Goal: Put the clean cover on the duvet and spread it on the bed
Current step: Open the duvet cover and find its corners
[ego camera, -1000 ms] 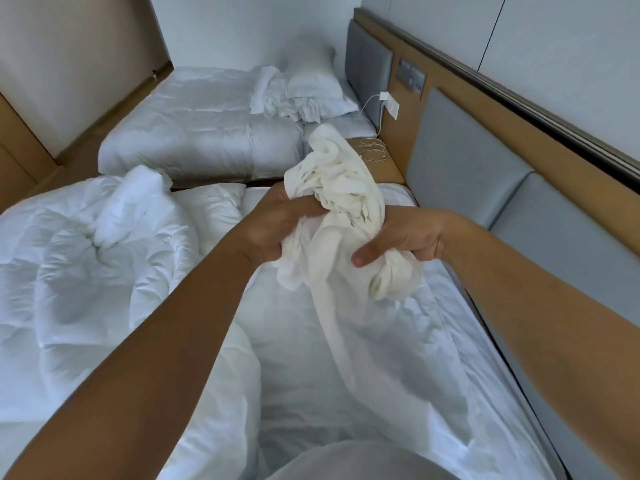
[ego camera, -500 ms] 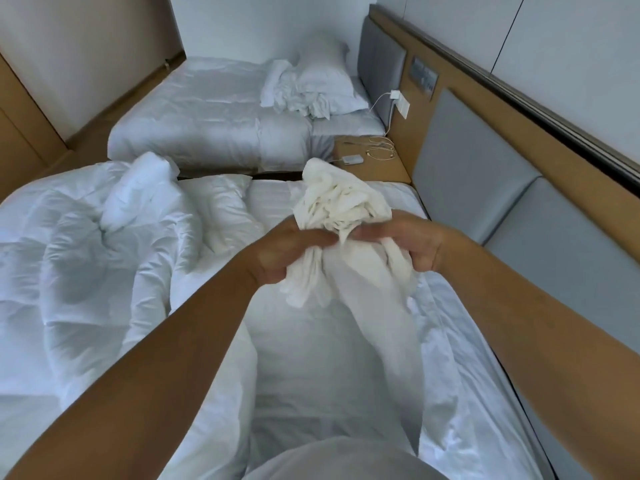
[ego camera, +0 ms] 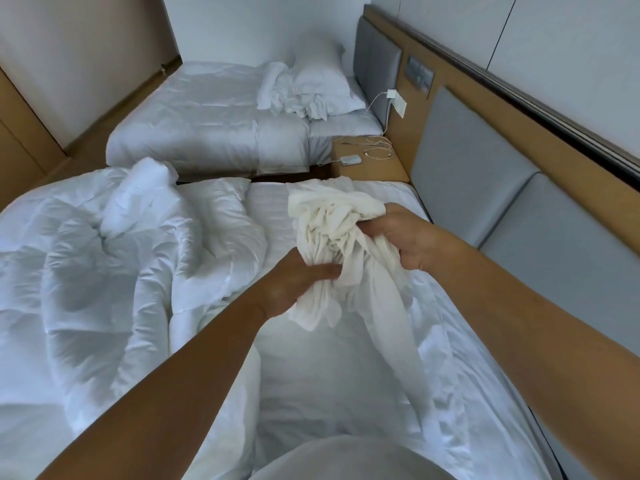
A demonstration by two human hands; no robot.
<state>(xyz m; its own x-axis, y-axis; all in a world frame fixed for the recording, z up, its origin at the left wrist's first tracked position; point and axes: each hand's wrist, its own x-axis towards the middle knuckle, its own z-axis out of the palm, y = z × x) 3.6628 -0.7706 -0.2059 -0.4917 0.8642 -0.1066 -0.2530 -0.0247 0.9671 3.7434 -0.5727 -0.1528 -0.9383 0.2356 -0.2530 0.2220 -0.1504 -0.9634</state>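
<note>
A bunched cream-white duvet cover [ego camera: 332, 223] hangs above the near bed [ego camera: 346, 368]. My left hand [ego camera: 294, 284] grips its lower folds from the left, thumb on top. At the upper right of the bunch, my right hand [ego camera: 398, 237] pinches the gathered cloth. From both hands the rest of the cover trails down to the right onto the mattress. The bare white duvet [ego camera: 86, 289] lies crumpled in a heap on the left half of the bed.
A pillow [ego camera: 221, 216] lies beside the heaped duvet. Grey padded headboard panels [ego camera: 464, 174] line the right side. A wooden nightstand [ego camera: 381, 168] with a charger and cables stands between this bed and a second bed [ego camera: 207, 126] holding a pillow and crumpled linen.
Both hands have lowered the bunched cover and regripped it, the left hand dropping below the right. The view has tilted down slightly.
</note>
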